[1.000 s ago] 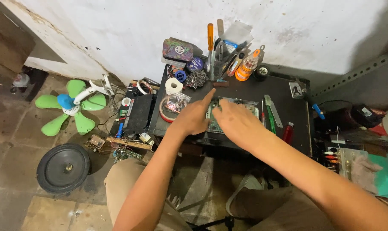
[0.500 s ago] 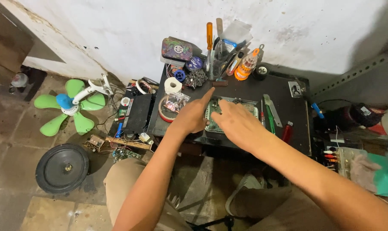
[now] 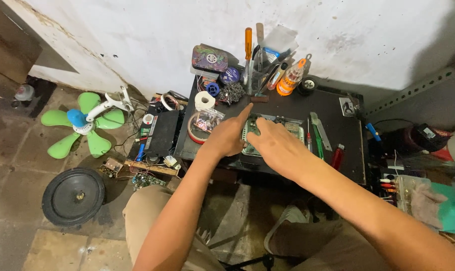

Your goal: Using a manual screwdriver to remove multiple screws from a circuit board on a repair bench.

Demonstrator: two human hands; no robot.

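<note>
1. A person seated at a small black work table [image 3: 338,145] set against a stained white wall [image 3: 152,35] leans both bare arms over a green circuit board [image 3: 293,128] that lies flat near the middle of the tabletop.
2. The left hand [image 3: 227,138] rests on the board's left edge, its index finger stretched straight out toward the back of the table and the other fingers curled under; whether they grip anything cannot be told from here.
3. The right hand [image 3: 276,145] lies palm down over the board's centre, fingers bent onto it and covering much of it; it appears to press rather than hold, and nothing shows in its grasp.
4. Just left of the left hand sit a roll of red tape [image 3: 195,131] and, behind it, a white tape roll [image 3: 204,101].
5. At the back edge stand an orange-handled screwdriver [image 3: 248,45] and an orange bottle [image 3: 291,79] among other upright tools.
6. Right of the board lie a green-handled tool [image 3: 317,138] and a red lighter [image 3: 337,155].
7. On the floor to the left rest a green fan blade [image 3: 77,125] and a black round speaker [image 3: 73,196].
</note>
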